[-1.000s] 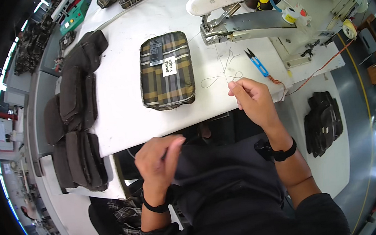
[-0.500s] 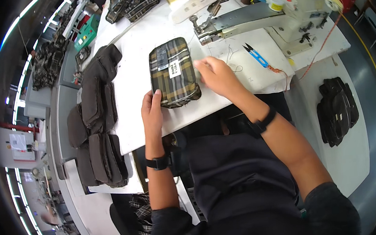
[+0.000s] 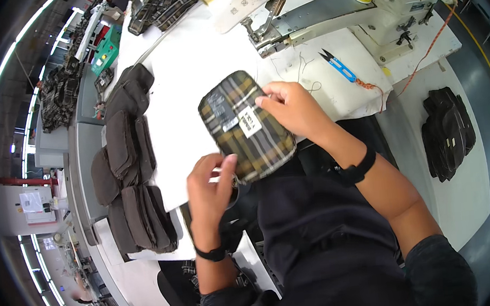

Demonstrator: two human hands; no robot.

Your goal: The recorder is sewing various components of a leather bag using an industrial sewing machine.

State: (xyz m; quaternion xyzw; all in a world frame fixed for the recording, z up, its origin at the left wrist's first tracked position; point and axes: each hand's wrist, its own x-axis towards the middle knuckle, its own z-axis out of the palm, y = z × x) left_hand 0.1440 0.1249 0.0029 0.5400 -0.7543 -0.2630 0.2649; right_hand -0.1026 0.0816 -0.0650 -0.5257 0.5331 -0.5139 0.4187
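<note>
A plaid fabric pouch [image 3: 247, 147] in olive, black and white, with a white label and a dark label on its face, tilts at the table's front edge. My right hand [image 3: 296, 109] grips its upper right edge, thumb on the face and fingers curled at the rim. At the lower left edge, my left hand [image 3: 208, 182] has its thumb tip lapping onto the pouch and its fingers bent at the side; their tips are partly hidden. The sewing machine arm [image 3: 315, 21] stands beyond the pouch. Blue thread snips [image 3: 339, 66] lie to its right.
Dark brown pouches [image 3: 131, 145] stand in stacks along the table's left side. More plaid pieces [image 3: 162, 8] lie at the far end. Dark pieces [image 3: 448, 132] sit on a white surface at the right. An orange cord [image 3: 423, 58] trails from the machine.
The pouch has come nearer to me and turned, its near end swinging right. My right hand, earlier beside it, now grips its edge. The left hand has shifted nearer with it.
</note>
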